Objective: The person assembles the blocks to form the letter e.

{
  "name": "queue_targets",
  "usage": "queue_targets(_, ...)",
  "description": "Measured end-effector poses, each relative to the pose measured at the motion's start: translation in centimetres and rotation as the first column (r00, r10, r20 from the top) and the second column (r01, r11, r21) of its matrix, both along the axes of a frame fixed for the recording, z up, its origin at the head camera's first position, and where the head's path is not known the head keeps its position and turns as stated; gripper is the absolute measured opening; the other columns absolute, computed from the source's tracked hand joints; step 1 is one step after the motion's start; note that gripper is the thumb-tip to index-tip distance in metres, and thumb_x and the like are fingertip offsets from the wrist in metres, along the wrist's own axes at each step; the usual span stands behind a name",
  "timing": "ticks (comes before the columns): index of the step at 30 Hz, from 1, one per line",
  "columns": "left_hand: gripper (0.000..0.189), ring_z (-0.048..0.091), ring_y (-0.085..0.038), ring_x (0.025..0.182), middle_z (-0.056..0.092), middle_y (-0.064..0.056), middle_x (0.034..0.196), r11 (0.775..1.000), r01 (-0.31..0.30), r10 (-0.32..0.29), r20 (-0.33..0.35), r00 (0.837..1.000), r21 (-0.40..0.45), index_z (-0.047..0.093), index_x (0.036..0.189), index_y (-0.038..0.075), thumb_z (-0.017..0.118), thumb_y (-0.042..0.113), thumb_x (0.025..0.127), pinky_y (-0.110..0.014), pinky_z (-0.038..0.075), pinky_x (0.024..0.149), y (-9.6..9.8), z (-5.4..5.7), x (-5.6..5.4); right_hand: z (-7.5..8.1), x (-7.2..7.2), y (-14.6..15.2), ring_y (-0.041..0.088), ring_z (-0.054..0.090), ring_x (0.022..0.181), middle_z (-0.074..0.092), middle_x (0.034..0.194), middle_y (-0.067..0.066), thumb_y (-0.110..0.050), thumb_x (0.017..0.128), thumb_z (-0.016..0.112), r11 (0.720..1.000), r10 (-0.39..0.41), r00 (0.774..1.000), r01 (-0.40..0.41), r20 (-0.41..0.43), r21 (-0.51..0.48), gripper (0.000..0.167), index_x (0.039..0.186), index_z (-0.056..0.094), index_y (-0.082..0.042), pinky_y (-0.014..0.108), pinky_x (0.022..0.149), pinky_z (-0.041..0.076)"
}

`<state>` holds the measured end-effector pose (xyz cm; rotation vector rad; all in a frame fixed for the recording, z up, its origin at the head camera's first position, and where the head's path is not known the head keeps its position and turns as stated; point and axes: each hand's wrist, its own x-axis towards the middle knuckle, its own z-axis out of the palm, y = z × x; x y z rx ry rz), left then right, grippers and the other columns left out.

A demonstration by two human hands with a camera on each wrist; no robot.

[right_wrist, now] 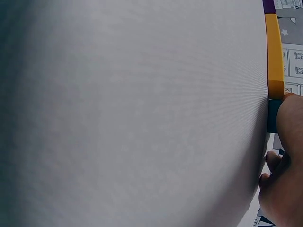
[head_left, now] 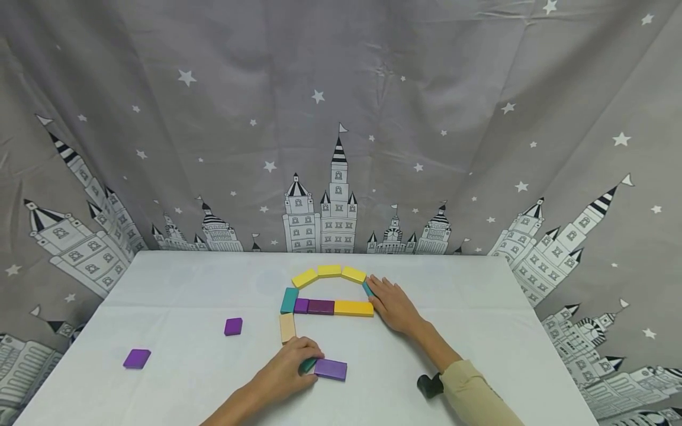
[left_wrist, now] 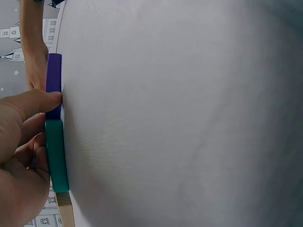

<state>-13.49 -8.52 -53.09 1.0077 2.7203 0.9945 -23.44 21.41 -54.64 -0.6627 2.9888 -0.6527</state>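
My left hand [head_left: 290, 367] pinches the left end of a light purple block [head_left: 331, 370] between thumb and forefinger. A green block [left_wrist: 57, 156] touches that end, partly covered by the hand. Above the fingers, a beige block [head_left: 288, 328] meets the lower end of a teal block [head_left: 289, 300]. My right hand [head_left: 394, 305] rests with fairly straight fingers against a second teal block [head_left: 367, 289], mostly hidden; in the right wrist view its thumb touches this blue-looking block [right_wrist: 272, 116]. Beside it ends a row of a long orange-yellow block [head_left: 354, 308], a dark purple block [head_left: 321, 307] and a small purple block [head_left: 301, 305].
Yellow blocks [head_left: 329, 271] form an arch above the row. Two loose purple pieces lie to the left, one square [head_left: 233, 326] and one farther out [head_left: 137, 358]. A black object [head_left: 429, 386] is by the right sleeve. Behind the white table [head_left: 186, 284] hangs a grey castle-print curtain [head_left: 229, 148].
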Motion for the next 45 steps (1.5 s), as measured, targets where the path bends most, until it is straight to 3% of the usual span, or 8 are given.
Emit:
queue_targets(30,0.029,0.05,-0.013,0.099,0.06,0.003,0.112,1.0,0.002,-0.002,0.029,1.0,-0.021,0.072,0.107,0.006,0.082,0.014,0.081,-0.033,0.05,0.088,-0.3,0.1,0.2,0.2,0.3,-0.2,0.038,0.028,0.145,0.033,0.159,0.01,-0.029,0.109,0.041,1.0,-0.003,1.0,0.003,-0.002,-0.012,0.051,0.155,0.035,-0.009,0.059,0.116,0.021)
queue_targets(37,0.037,0.051,-0.014,0.102,0.06,0.002,0.115,1.0,0.005,-0.003,0.051,0.999,-0.026,0.07,0.114,0.008,0.083,0.016,0.081,-0.035,0.05,0.091,-0.3,0.4,0.2,0.3,0.2,-0.3,0.038,0.029,0.144,0.033,0.158,0.011,-0.029,0.109,0.041,1.0,-0.004,1.0,0.004,-0.014,0.003,0.051,0.155,0.035,-0.007,0.059,0.116,0.021)
queue_targets(41,0.042,0.053,-0.013,0.105,0.06,0.003,0.117,1.0,-0.005,0.006,0.077,0.997,-0.009,0.068,0.121,0.009,0.081,0.018,0.082,-0.037,0.05,0.095,-0.5,0.6,0.1,0.3,0.2,-0.3,0.038,0.03,0.144,0.034,0.158,0.011,-0.029,0.109,0.041,1.0,-0.004,1.0,0.004,-0.016,0.002,0.051,0.155,0.036,-0.007,0.059,0.116,0.022)
queue_targets(45,0.042,0.058,-0.014,0.102,0.062,0.001,0.116,0.996,0.003,-0.009,0.074,0.997,0.084,0.066,0.123,0.006,0.079,0.013,0.084,-0.035,0.053,0.092,-1.2,1.0,-0.1,0.2,0.1,-0.2,0.037,0.029,0.145,0.032,0.159,0.01,-0.03,0.109,0.04,1.0,-0.003,1.0,0.003,-0.003,0.008,0.051,0.155,0.035,-0.009,0.058,0.116,0.022)
